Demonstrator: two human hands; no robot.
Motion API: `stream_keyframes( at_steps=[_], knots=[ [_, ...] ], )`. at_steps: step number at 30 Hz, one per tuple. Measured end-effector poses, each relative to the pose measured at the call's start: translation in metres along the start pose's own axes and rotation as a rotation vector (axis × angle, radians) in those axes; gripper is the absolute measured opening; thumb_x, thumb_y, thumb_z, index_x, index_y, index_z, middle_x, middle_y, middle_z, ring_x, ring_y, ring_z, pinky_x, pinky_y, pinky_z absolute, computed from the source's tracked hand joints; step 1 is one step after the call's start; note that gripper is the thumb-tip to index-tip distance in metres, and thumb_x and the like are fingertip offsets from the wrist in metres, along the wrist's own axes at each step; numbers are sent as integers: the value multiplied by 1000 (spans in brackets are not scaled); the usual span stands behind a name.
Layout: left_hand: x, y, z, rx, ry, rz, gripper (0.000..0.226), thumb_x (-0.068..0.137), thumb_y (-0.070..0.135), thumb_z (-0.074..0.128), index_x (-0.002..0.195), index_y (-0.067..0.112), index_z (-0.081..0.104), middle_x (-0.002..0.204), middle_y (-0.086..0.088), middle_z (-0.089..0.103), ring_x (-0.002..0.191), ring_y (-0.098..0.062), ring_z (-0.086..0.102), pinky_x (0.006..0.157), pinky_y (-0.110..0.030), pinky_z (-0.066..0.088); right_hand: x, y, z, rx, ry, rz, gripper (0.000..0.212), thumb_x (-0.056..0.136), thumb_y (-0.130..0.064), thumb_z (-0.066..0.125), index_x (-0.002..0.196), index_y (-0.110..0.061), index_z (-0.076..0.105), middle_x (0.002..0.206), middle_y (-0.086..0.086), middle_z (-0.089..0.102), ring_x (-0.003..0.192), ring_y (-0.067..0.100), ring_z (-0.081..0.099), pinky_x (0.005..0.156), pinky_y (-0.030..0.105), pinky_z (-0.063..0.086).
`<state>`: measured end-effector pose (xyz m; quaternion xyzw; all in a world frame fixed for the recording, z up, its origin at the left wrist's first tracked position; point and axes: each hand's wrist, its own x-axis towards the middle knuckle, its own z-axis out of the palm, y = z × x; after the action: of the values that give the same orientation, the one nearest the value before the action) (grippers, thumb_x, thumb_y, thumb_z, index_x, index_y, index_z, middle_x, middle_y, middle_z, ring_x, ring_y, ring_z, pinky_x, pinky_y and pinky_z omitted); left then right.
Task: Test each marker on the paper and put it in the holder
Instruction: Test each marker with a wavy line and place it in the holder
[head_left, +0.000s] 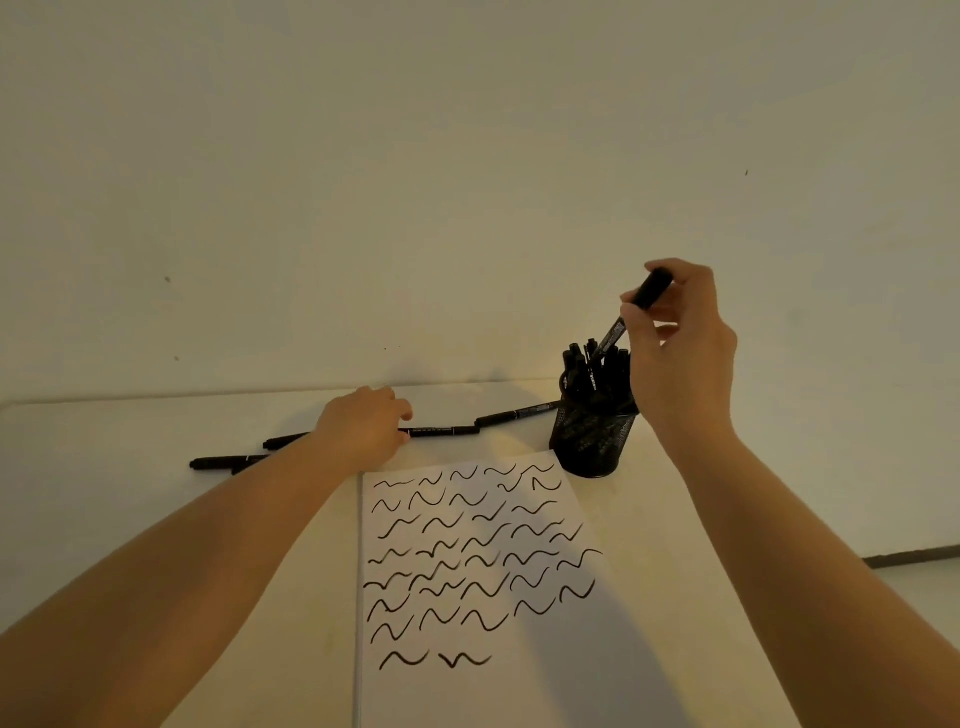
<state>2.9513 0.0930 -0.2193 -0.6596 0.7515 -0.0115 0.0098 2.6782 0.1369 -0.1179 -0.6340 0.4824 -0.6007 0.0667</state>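
My right hand (680, 353) pinches a tested marker (631, 317) over the holder (592, 436); my left hand (363, 426) grasps the next marker (441, 431), to uncap.

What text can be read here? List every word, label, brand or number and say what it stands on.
No text here can be read.
Marker held by the right hand over the holder: pale print on marker barrel, too blurred.
Markers on the table: white barrel print, too small.
Paper: only black test squiggles, no words.
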Motion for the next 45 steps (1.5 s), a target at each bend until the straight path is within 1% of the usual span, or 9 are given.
stream_keyframes(
  at_steps=[5, 10, 16, 24, 29, 34, 37, 41, 45],
  knots=[
    [2, -1, 13, 85, 58, 24, 30, 93, 37, 42, 118, 26, 54, 116, 1, 55, 107, -21, 51, 76, -30, 36, -7, 17, 14, -115, -78, 51, 30, 90, -14, 53, 116, -25, 45, 98, -6, 63, 82, 10, 60, 73, 30, 50],
    [4, 1, 15, 63, 97, 12, 22, 92, 36, 44, 107, 26, 57, 108, 2, 58, 102, -21, 53, 76, -31, 37, -10, 29, 23, -287, -165, 10, 38, 89, -16, 56, 123, -25, 43, 91, -4, 60, 80, 20, 61, 73, 39, 51],
    [4, 0, 21, -22, 136, -3, 22, 92, 33, 46, 105, 19, 57, 105, 0, 58, 99, -22, 54, 81, -35, 44, -19, 40, 29, -414, -218, -65, 29, 91, -15, 51, 119, -19, 50, 97, 3, 65, 80, 28, 62, 67, 38, 49],
    [-4, 5, 17, -211, 282, -27, 19, 94, 31, 45, 102, 16, 53, 103, -1, 54, 83, -24, 55, 66, -35, 43, -24, 47, 31, -541, -249, -176, 19, 90, -14, 53, 105, -8, 63, 86, 11, 69, 74, 32, 60, 69, 37, 40],
    [-18, 15, 9, -311, 323, -28, 19, 93, 33, 46, 102, 18, 52, 103, 2, 56, 82, -20, 53, 72, -36, 46, -25, 51, 31, -582, -294, -193, 28, 90, -15, 53, 116, -9, 62, 79, 11, 69, 74, 31, 58, 70, 39, 41],
    [-49, 33, -2, -584, 280, -53, 13, 93, 31, 46, 102, 21, 49, 93, 4, 66, 83, -16, 62, 76, -41, 51, -36, 46, 23, -658, -250, -276, 39, 85, -15, 62, 122, -4, 57, 100, 15, 66, 98, 38, 54, 81, 46, 42],
    [-76, 48, -12, -823, 272, -37, 4, 91, 29, 49, 88, 31, 47, 85, 10, 67, 82, -8, 63, 77, -34, 51, -57, 25, 22, -529, -129, -288, 33, 85, -20, 58, 115, -7, 61, 99, 8, 64, 95, 32, 54, 79, 36, 40],
    [-111, 72, -21, -1229, 169, 6, 10, 88, 21, 55, 83, 30, 54, 70, 13, 70, 66, 1, 63, 64, -18, 50, -96, -13, 26, 4, -440, 134, 20, 92, -37, 46, 100, -32, 64, 76, -18, 58, 71, -3, 54, 61, 13, 36],
    [-139, 79, -17, -1300, 76, 34, 6, 87, 23, 57, 86, 28, 60, 71, 18, 70, 63, 3, 62, 58, -11, 48, -130, -29, 27, 264, -405, 343, 21, 93, -28, 46, 85, -34, 64, 53, -13, 51, 51, -1, 44, 49, 11, 35]
  ],
)
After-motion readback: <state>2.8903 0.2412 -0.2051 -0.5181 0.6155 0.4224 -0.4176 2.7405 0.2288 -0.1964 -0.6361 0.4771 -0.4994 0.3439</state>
